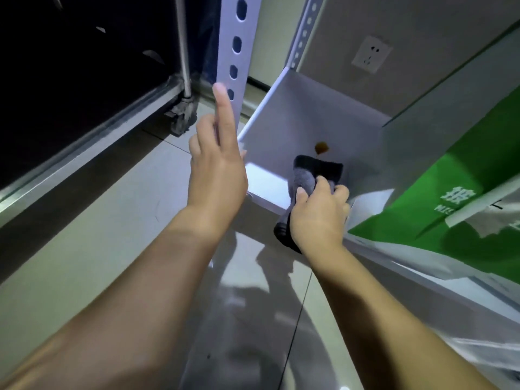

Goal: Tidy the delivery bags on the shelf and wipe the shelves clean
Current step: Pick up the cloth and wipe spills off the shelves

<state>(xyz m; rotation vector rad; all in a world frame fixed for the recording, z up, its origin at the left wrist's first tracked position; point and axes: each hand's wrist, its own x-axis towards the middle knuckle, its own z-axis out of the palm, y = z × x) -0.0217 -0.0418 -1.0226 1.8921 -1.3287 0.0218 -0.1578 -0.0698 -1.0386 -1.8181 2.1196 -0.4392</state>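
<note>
Judging by how things lie, the wiping is under way but far from finished. A small brown stain (321,147) sits on the white shelf (309,114) toward its middle, not yet wiped away. The rest of the bare shelf, back to its rear edge and left corner, looks pale and smooth, though I cannot tell whether it has been wiped.

The right hand (318,218) grips a grey cloth (312,175), fingers and thumb curled round its middle, at the front edge of the shelf. The cloth's long axis runs from that front edge toward the rear. Its near end hangs off the front edge below the hand, and its darker far end lies flat on the shelf, pointing at the stain and just short of it.

The left hand (216,175) holds nothing. Its index finger is straight, raised beside the perforated upright post (239,46) at the shelf's front left corner, with the other fingers bent away from the camera.

As for tidying, a green delivery bag (422,206) stands on the right part of the shelf, close beside the cloth. It looks to be leaning, though the wide lens makes that hard to judge. Whether it counts as tidied is unclear, and the shelf beneath it would also need wiping.
</note>
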